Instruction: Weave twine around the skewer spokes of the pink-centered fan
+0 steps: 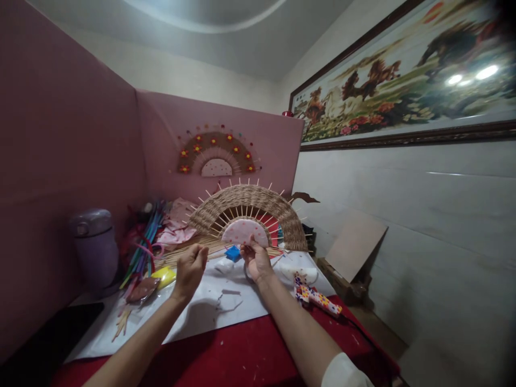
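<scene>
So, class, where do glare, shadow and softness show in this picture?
Head view: bright white glare spots on the framed picture, toward its right end; head view: a soft grey shadow on the white sheet, below the left hand; head view: the purple bottle looks soft, while the weave of the woven fan reads fairly clearly.

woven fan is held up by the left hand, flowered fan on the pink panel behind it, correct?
Wrong hand: the head view shows the right hand holding the woven fan; the flowered fan is indeed on the pink panel behind it.
</scene>
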Action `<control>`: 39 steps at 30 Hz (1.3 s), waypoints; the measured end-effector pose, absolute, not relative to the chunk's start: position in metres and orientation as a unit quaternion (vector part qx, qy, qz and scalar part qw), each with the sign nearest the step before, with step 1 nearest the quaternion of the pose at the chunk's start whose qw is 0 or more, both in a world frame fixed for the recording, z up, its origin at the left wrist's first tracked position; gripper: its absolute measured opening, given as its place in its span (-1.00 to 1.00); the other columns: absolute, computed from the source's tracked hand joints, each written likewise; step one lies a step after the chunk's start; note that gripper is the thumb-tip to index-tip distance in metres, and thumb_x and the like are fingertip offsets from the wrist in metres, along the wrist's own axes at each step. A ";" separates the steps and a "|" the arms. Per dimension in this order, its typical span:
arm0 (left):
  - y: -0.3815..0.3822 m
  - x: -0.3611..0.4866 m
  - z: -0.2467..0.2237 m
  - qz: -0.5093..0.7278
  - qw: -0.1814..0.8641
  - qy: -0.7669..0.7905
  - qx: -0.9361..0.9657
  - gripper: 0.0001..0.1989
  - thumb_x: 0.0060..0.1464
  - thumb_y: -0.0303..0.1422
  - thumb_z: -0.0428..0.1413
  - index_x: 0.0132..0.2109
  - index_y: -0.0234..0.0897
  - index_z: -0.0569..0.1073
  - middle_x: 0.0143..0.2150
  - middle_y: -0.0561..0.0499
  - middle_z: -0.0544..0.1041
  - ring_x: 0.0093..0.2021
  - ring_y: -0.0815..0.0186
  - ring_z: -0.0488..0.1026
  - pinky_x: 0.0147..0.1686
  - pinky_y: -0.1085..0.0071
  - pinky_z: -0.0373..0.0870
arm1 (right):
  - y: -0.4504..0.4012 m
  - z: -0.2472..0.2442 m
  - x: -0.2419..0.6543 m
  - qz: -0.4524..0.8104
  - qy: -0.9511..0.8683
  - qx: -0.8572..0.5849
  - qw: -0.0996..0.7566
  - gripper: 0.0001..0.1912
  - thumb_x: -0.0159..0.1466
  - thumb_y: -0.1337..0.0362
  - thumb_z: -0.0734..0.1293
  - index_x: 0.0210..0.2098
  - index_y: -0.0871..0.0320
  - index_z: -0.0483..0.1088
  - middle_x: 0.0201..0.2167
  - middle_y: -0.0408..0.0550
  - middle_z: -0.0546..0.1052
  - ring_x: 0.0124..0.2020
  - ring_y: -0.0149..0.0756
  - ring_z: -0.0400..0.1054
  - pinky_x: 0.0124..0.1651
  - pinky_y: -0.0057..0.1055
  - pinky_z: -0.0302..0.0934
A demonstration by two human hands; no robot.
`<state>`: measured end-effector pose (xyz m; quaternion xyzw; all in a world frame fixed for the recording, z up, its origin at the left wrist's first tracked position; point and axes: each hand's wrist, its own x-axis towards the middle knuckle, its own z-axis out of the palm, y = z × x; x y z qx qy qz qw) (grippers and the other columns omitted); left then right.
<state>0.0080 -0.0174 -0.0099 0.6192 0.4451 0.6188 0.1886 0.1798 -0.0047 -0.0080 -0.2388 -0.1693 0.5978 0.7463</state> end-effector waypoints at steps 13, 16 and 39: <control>-0.009 0.016 -0.060 0.555 0.259 0.452 0.649 -0.60 0.06 -0.05 -0.06 -0.58 -0.22 0.18 -0.66 0.15 0.15 -0.61 0.41 0.11 -0.60 0.49 0.07 | -0.014 -0.032 0.171 0.587 -0.208 -0.223 0.750 -0.68 -0.21 0.36 0.55 -0.51 0.22 0.38 -0.68 -0.19 0.47 -0.63 -0.45 0.35 -0.57 -0.58 0.26; -0.010 0.014 -0.060 0.552 0.262 0.448 0.652 -0.69 0.03 -0.13 -0.01 -0.52 -0.23 0.22 -0.66 0.17 0.20 -0.62 0.41 0.13 -0.59 0.49 0.09 | -0.013 -0.034 0.172 0.581 -0.207 -0.227 0.754 -0.68 -0.21 0.35 0.55 -0.52 0.23 0.38 -0.67 -0.20 0.47 -0.62 -0.46 0.35 -0.55 -0.59 0.26; -0.014 0.073 0.158 0.446 -0.206 0.231 0.840 -0.71 0.04 -0.33 0.11 -0.05 -0.22 0.40 -0.09 -0.10 0.50 0.05 0.12 0.27 0.06 0.15 0.15 | -0.029 -0.027 0.154 0.511 -0.371 -0.236 0.739 -0.63 -0.04 0.28 0.47 -0.21 0.13 0.43 -0.53 -0.20 0.48 -0.63 -0.45 0.26 -0.58 -0.48 0.19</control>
